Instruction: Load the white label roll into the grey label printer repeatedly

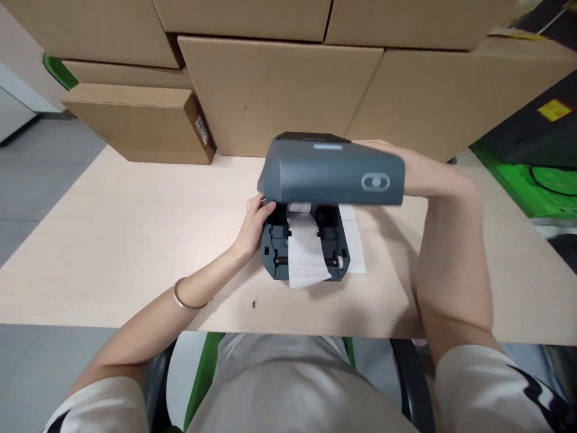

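Note:
A dark grey label printer (276, 252) sits on the pale wooden table (112, 240), its lid (331, 171) raised toward me. A strip of white label paper (306, 252) runs out over its open base. My left hand (253, 225) is curled against the printer's left side, just under the lid's corner. Most of my right hand (421, 171) is hidden behind the lid's right end; its fingers do not show.
Several brown cardboard boxes (279, 90) are stacked along the back of the table, one smaller box (139, 123) at back left. A white sheet (354, 240) lies under the printer's right side. Green and black equipment (532, 174) stands at the right. My lap is below the table's front edge.

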### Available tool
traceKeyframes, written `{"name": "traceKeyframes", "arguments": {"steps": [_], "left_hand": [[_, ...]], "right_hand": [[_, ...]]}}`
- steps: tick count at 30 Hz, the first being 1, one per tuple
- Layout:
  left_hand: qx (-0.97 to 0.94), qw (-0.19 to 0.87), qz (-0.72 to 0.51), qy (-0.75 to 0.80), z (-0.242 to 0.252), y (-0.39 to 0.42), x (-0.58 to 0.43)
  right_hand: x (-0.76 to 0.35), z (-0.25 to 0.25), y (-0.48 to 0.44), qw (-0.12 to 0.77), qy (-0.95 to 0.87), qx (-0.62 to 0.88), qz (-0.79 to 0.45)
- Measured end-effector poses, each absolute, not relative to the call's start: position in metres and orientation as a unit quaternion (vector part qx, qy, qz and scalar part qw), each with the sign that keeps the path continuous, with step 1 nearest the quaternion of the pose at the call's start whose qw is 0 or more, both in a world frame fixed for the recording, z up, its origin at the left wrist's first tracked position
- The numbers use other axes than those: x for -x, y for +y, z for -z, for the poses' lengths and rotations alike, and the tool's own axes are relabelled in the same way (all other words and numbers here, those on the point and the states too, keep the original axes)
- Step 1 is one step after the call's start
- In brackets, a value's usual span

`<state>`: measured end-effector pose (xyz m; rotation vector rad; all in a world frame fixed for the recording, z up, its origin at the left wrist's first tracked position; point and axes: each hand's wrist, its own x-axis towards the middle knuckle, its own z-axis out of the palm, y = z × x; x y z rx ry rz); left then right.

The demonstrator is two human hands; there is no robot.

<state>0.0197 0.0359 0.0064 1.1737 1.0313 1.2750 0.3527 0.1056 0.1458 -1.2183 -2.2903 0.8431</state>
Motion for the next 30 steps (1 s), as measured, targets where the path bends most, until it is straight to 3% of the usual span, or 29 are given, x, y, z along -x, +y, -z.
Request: {"name": "traceKeyframes", "arguments": {"steps": [5, 11, 16, 20, 25, 27, 30], "left_hand": [[-0.48, 0.548, -0.502, 0.467, -0.016, 0.03, -0.019], [-0.469, 0.557, -0.484, 0.485, -0.027, 0.027, -0.019], [-0.491, 0.545, -0.458, 0.501, -0.03, 0.03, -0.016], [-0.493, 0.538, -0.452, 0.513, -0.032, 0.031, -0.016], [-0.529, 0.497, -0.443, 0.526, -0.037, 0.03, -0.018], [-0.554, 0.473, -0.438, 0.526, -0.037, 0.031, -0.018], [-0.575, 0.44, -0.43, 0.539, -0.037, 0.034, -0.017]], "right_hand": [[-0.328, -0.128, 0.111, 0.389, -0.739, 0.462, -0.298], [-0.311, -0.105, 0.123, 0.44, -0.725, 0.476, -0.235], [-0.3, -0.089, 0.131, 0.422, -0.744, 0.476, -0.205], [-0.302, -0.08, 0.138, 0.354, -0.781, 0.462, -0.225], [-0.297, -0.091, 0.119, 0.322, -0.749, 0.578, -0.013], [-0.286, -0.101, 0.102, 0.301, -0.775, 0.553, 0.051], [-0.265, -0.108, 0.081, 0.232, -0.857, 0.457, 0.053]]}}
